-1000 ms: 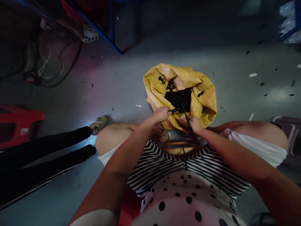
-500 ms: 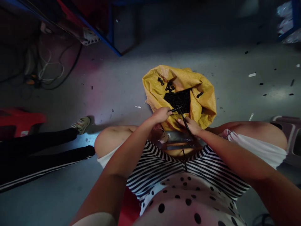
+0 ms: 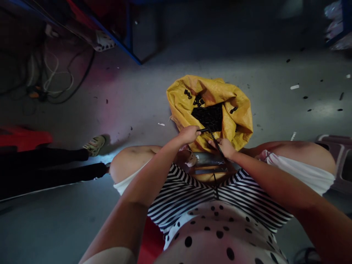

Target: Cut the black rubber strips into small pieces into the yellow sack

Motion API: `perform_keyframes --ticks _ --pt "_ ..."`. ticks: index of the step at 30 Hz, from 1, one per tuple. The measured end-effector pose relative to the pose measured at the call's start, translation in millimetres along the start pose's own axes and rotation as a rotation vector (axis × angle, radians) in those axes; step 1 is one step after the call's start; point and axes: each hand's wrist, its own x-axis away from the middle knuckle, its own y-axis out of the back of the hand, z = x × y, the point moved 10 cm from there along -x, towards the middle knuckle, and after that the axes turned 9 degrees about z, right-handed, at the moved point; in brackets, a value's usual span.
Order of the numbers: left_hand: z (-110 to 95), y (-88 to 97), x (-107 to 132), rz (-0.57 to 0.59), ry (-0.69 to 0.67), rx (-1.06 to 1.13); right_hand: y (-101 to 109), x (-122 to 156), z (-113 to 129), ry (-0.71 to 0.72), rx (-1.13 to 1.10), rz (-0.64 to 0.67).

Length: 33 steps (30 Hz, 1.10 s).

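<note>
My left hand [image 3: 190, 134] is closed on a short black rod-like piece [image 3: 203, 130], which points to the right. In my right hand [image 3: 226, 148], fingers wrapped round it, is a long thin black stick-like object [image 3: 217, 143]; its kind is not clear. Its upper end meets the tip of the black piece, and I cannot tell whether they are joined. Both hands are over the near rim of a yellow woven sack [image 3: 242, 110]. Many small black parts [image 3: 207, 116] fill the sack's opening, and a few loose ones [image 3: 198, 100] lie on its folds.
Another person's legs [image 3: 55, 168] and shoe [image 3: 95, 145] are at left, near a red stool [image 3: 24, 136]. Cables [image 3: 59, 79] lie on the floor, with a blue metal frame [image 3: 134, 57] above. A grey-brown stool [image 3: 335, 154] stands at right. Scraps [image 3: 294, 87] litter the floor.
The tip of the stick-like object has dropped slightly towards me, and the left hand's piece looks turned. The other person's legs have shifted a little. Both hands keep their hold.
</note>
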Motion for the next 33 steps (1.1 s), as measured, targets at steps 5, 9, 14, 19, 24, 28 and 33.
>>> perform_keyframes --ticks 5,9,14,19,24,28,33 --pt "6 4.6 -1 -0.039 0.028 0.016 3 -1 -4 0.018 -0.042 -0.032" --pt "11 14.7 0 -0.128 0.042 0.061 3 2 -2 0.020 -0.067 -0.003" --pt "8 13.0 -2 -0.132 0.020 0.084 -3 3 2 -0.010 -0.041 0.069" --pt "-2 7.1 -3 -0.115 -0.047 0.109 -4 0 2 -0.011 -0.042 0.092" --pt "-8 2.9 -4 -0.128 -0.077 0.127 -3 0 4 -0.017 -0.102 0.083" --pt "-5 3.4 -5 -0.134 -0.104 0.178 2 -2 2 -0.033 -0.064 0.030" --pt "11 8.3 -2 -0.078 -0.028 0.220 12 -6 -4 -0.020 -0.004 -0.062"
